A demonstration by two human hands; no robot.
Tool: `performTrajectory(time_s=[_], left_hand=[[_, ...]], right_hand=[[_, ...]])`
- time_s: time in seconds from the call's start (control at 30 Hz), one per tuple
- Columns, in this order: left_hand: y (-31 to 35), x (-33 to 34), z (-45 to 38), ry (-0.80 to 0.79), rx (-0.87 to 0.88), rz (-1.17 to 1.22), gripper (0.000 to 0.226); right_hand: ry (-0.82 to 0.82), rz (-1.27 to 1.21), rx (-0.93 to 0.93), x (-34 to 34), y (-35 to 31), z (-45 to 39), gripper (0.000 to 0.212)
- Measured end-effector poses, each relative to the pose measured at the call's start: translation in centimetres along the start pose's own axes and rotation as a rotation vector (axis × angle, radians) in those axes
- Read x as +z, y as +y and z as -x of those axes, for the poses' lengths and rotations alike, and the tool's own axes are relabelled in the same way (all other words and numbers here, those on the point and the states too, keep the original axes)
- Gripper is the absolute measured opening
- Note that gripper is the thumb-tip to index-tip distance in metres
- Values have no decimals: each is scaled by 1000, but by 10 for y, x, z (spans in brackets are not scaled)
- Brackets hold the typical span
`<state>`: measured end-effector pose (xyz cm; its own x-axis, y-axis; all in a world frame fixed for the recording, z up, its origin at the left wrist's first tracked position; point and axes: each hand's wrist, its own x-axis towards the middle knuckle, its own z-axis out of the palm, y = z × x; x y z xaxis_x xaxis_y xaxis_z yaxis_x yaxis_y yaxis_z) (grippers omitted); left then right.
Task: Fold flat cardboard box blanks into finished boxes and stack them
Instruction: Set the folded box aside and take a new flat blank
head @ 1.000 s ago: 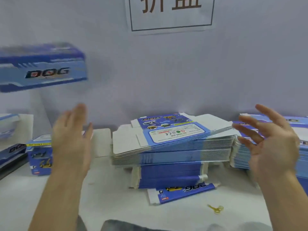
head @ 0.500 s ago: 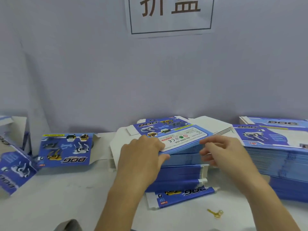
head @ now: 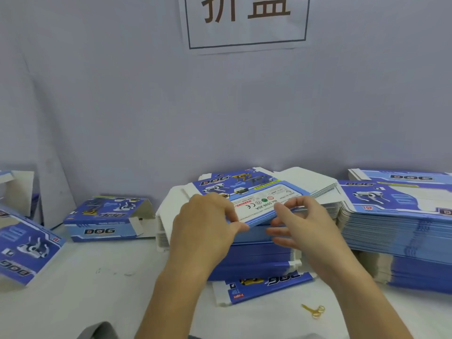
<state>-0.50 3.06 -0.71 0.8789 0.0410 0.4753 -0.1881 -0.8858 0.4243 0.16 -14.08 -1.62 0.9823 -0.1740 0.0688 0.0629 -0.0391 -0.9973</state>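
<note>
The top blank [head: 247, 199], thin, light and bendy card, is pinched at its near edge by the left hand [head: 208, 226] and the right hand [head: 303, 226], best lifted there.

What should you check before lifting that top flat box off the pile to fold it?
1. Left hand pinches the top blank at its near edge: ok.
2. Right hand pinches the same edge: ok.
3. Only one blank is picked up, not two stuck together: cannot tell.
4. The middle stack underneath sits steady: ok, though its layers are offset.
5. Bare table in front for folding: ok.
6. The yellow rubber band lies clear of the hands: ok.
</note>
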Motion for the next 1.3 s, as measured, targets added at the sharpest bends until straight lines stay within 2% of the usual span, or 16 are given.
performTrajectory(time_s=[0.03, 0.1, 0.17, 0.33, 0.63, 0.77, 0.83, 0.97, 1.3], left_hand=[[-4, -1, -1, -57, -20, 32, 25], [-12, -2, -3, -160, -34, 4, 45], [-14, -3, -4, -206, -55, -40, 54], [-15, -14, -5, -156, 26, -108, 30], [-10, -12, -1, -162, 91, -170, 56], [-13, -15, -1, -146, 80, -96, 47], [-14, -16, -1, -148, 94, -100, 41], [-12, -15, 0, -153, 115, -147, 46], [-9, -16, 1, -184, 135, -186, 52]], right_hand=[[-4, 12, 3, 0, 1, 0, 14], [-12, 10, 4, -1, 3, -1, 12], [-19, 3, 5, -1, 4, -1, 11], [-3, -127, 27, 1, 8, -3, 17], [31, -580, 97, 8, 24, -7, 46], [30, -698, 135, 9, 31, -9, 58], [23, -728, 149, 8, 33, -10, 56], [-11, -704, 152, 4, 35, -12, 40], [-50, -703, 129, 1, 37, -14, 41]])
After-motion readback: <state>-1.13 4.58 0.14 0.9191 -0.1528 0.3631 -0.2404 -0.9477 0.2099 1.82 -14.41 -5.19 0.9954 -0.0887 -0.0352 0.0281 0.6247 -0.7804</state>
